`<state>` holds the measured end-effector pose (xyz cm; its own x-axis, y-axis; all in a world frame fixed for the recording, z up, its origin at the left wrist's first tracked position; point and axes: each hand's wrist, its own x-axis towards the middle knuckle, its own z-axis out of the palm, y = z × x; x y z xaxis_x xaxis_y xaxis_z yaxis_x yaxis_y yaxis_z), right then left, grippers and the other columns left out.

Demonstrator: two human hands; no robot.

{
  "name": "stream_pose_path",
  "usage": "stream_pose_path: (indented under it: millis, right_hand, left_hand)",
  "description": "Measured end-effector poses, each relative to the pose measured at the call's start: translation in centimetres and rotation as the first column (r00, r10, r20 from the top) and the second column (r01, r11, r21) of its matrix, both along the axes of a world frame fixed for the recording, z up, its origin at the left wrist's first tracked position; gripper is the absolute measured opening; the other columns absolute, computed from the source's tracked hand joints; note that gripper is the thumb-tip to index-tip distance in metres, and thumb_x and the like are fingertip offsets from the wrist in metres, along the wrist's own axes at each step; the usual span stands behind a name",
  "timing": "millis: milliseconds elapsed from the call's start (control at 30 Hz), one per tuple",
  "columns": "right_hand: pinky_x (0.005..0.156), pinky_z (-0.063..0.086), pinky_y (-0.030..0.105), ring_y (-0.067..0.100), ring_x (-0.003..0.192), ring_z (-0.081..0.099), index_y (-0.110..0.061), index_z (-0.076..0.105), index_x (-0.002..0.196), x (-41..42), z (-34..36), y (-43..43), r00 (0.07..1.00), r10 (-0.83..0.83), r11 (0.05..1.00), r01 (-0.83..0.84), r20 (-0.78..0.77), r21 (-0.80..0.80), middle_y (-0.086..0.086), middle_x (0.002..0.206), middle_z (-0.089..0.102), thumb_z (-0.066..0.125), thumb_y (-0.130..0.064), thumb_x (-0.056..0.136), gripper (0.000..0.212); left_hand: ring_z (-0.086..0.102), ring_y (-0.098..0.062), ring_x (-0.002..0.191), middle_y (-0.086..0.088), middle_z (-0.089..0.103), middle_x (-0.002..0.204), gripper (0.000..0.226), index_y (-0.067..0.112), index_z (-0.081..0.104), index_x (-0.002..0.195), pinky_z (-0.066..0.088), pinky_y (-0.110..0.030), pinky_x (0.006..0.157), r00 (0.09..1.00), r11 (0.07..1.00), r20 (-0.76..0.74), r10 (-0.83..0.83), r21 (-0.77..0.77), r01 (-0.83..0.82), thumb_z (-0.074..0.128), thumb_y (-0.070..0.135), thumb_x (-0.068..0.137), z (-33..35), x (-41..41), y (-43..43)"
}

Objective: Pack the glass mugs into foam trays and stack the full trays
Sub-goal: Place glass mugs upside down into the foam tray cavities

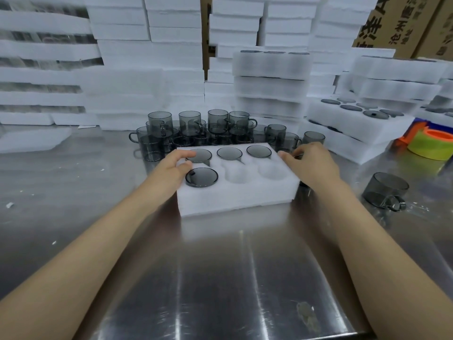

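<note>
The filling step is in hand, and it is judged to be about two-thirds done. The foam tray (235, 202) is set near the middle of the steel table (220, 278). Its three far pockets and its near-left pocket are each filled with a smoked glass mug (201, 177), while the near-middle pocket (239, 175) and the near-right pocket (272, 171) are left empty.

The left hand (175, 165) is laid on the tray's left end with loosely bent fingers, steadying it and gripping nothing. The right hand (311, 163) is curled over the tray's far right corner. Whether anything is held under its fingers cannot be told.

Two more mugs are called for next. They can be taken from the loose mugs (191, 126) crowded just behind the tray, or the tipped mug (384, 190) near the table's right edge can be used. Each is to be lowered upright into an empty pocket. Only then is the tray ready for the stack of full trays (269, 79) at the far right.
</note>
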<state>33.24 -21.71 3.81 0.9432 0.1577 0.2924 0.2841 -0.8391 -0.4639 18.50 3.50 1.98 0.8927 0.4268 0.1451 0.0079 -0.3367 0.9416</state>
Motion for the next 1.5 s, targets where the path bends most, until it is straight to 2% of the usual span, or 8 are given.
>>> stream_pose_path:
  millis: [133, 300, 400, 533, 767, 1033, 1200, 1500]
  right_hand:
    - [0.092, 0.041, 0.042, 0.037, 0.121, 0.041, -0.006, 0.048, 0.121, 0.4, -0.7, -0.4, 0.995, -0.078, 0.996, 0.075, -0.068, -0.053, 0.017, 0.13, 0.04, 0.067, -0.052, 0.079, 0.065]
    - [0.084, 0.036, 0.023, 0.031, 0.105, 0.05, 0.001, 0.047, 0.118, -0.2, 0.1, 0.2, 0.993, -0.043, 0.972, 0.016, 0.107, 0.234, 0.018, 0.125, 0.041, 0.074, -0.018, 0.075, 0.054]
    - [0.077, 0.026, 0.007, 0.017, 0.102, 0.046, 0.001, 0.05, 0.117, -1.6, 1.5, 1.4, 0.966, -0.026, 0.894, -0.092, 0.257, 0.438, 0.013, 0.124, 0.044, 0.08, -0.023, 0.071, 0.059]
    - [0.07, 0.035, 0.001, 0.008, 0.091, 0.055, -0.014, 0.052, 0.111, -4.7, 2.2, 4.2, 0.93, 0.195, 0.762, -0.343, 0.311, 0.549, -0.002, 0.103, 0.059, 0.085, -0.032, 0.067, 0.058]
    - [0.078, 0.041, 0.006, -0.006, 0.1, 0.049, -0.026, 0.049, 0.116, -7.0, 0.0, 6.7, 0.781, 0.53, 0.671, -0.625, 0.331, 0.399, -0.01, 0.114, 0.053, 0.088, -0.023, 0.064, 0.065]
    - [0.077, 0.047, 0.013, -0.004, 0.105, 0.049, -0.034, 0.046, 0.114, -6.4, -0.5, 6.8, 0.761, 0.535, 0.661, -0.647, 0.367, 0.38, -0.013, 0.113, 0.051, 0.089, -0.027, 0.061, 0.069]
    - [0.076, 0.037, -0.001, -0.01, 0.1, 0.047, -0.032, 0.046, 0.109, -6.3, -0.3, 6.6, 0.768, 0.547, 0.661, -0.64, 0.332, 0.392, -0.007, 0.113, 0.052, 0.087, -0.019, 0.063, 0.063]
    - [0.075, 0.043, 0.029, 0.008, 0.096, 0.054, -0.034, 0.047, 0.123, -7.5, 1.0, 6.1, 0.876, 0.415, 0.889, -0.448, 0.246, 0.096, -0.017, 0.108, 0.047, 0.057, -0.076, 0.068, 0.071]
  left_hand:
    - [0.056, -0.026, 0.117, -0.005, 0.059, 0.126, 0.025, 0.032, 0.061, 0.109, 0.037, -0.048, 0.108, 1.0, 1.0, 0.001, -0.014, 0.009, 0.014, 0.048, 0.014, 0.097, -0.1, 0.0, 0.2]
    - [0.056, -0.027, 0.116, -0.002, 0.06, 0.124, 0.026, 0.038, 0.06, 0.102, 0.038, -0.048, 0.107, 1.0, 1.0, 0.0, -0.008, 0.022, 0.008, 0.049, 0.016, 0.097, -0.2, 0.1, 0.3]
    - [0.057, -0.028, 0.115, -0.002, 0.06, 0.124, 0.027, 0.041, 0.06, 0.1, 0.038, -0.049, 0.106, 1.0, 1.0, 0.0, -0.004, 0.022, 0.004, 0.049, 0.017, 0.096, -0.3, 0.2, 0.4]
    - [0.056, -0.025, 0.117, -0.003, 0.058, 0.127, 0.026, 0.041, 0.061, 0.101, 0.038, -0.05, 0.107, 1.0, 1.0, 0.003, -0.01, 0.008, 0.01, 0.049, 0.018, 0.096, -0.5, 0.3, 0.6]
    - [0.054, -0.027, 0.12, -0.007, 0.058, 0.128, 0.027, 0.04, 0.062, 0.097, 0.036, -0.051, 0.109, 1.0, 1.0, 0.03, -0.001, -0.023, 0.002, 0.049, 0.017, 0.096, -0.8, 0.6, 0.6]
    - [0.055, -0.03, 0.119, -0.011, 0.059, 0.126, 0.021, 0.042, 0.064, 0.093, 0.036, -0.053, 0.107, 0.999, 0.999, 0.038, -0.019, -0.045, 0.02, 0.051, 0.035, 0.078, -0.5, 0.4, 0.3]
    - [0.053, -0.029, 0.122, -0.011, 0.057, 0.129, 0.019, 0.04, 0.063, 0.098, 0.035, -0.053, 0.109, 0.998, 0.999, 0.043, -0.038, -0.02, 0.039, 0.051, 0.028, 0.087, -0.7, 0.5, 0.6]
    - [0.054, -0.028, 0.121, -0.01, 0.057, 0.129, 0.021, 0.042, 0.062, 0.098, 0.036, -0.054, 0.108, 0.999, 0.999, 0.034, -0.038, -0.01, 0.039, 0.051, 0.035, 0.08, -0.5, 0.3, 0.4]
